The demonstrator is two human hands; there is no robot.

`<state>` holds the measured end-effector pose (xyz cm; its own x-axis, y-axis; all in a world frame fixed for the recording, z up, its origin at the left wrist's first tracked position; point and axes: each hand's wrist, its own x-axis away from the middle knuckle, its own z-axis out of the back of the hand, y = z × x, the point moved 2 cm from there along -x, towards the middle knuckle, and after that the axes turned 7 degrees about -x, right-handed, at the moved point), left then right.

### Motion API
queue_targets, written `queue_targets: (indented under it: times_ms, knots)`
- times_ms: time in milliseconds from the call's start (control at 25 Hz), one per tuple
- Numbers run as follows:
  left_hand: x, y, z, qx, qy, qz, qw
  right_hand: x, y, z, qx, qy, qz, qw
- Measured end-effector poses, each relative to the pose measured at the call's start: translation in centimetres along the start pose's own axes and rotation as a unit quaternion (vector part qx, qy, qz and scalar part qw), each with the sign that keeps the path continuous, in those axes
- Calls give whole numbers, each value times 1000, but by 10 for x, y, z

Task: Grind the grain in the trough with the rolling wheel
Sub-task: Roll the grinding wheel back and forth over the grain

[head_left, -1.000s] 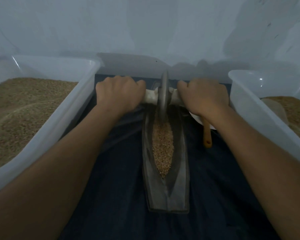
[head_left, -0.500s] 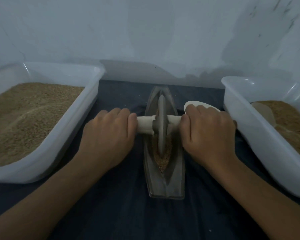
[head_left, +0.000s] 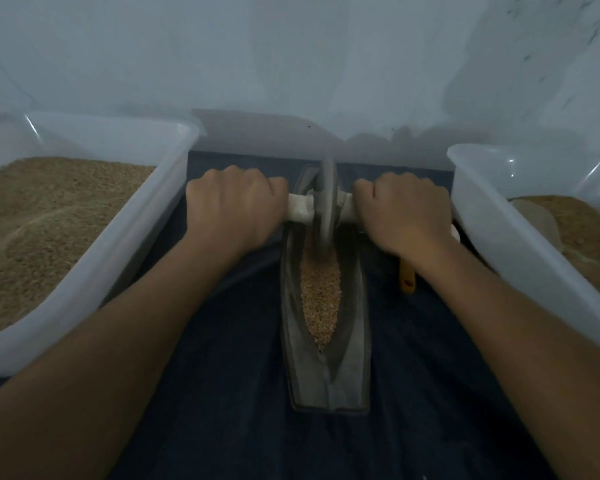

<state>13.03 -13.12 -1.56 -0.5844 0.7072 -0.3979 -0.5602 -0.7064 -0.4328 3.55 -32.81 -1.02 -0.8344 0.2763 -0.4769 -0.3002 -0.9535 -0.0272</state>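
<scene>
Both sets of fingers clench the pale axle: left hand (head_left: 231, 209) and right hand (head_left: 404, 211) either side of the rolling wheel (head_left: 326, 206), standing at the trough's (head_left: 350, 368) far end; grain (head_left: 321, 299) fills its groove nearer.

dark cloth (head_left: 222, 393), trough (head_left: 328, 368), two tubs (head_left: 125, 237), spoon (head_left: 407, 280)

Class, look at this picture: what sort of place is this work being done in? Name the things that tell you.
Probably a small hand-grinding work spot set against a plain wall: a boat-shaped trough of grain with a rolling wheel sits on a dark cloth, between two plastic tubs of grain.
</scene>
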Motion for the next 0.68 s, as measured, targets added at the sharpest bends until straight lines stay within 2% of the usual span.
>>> queue_targets:
  times_ms: [160,320,400,480,600,680]
  knots:
    - [60,1,13,17,10,-42,999,61,-19,26,-17,75,15,997]
    - [93,2,23,77,82,-22,993,87,-23,35,-50,111,48,991]
    - [87,3,21,70,80,-23,994,83,-21,31,-55,119,55,990]
    - [67,2,12,21,46,-38,998,65,-18,24,-40,101,36,993]
    - [24,2,1,-15,31,-18,999,20,-5,9,-39,38,-18,998]
    - [-7,-1,-6,-17,13,13,1000,-7,3,-1,-5,-11,-3,1000]
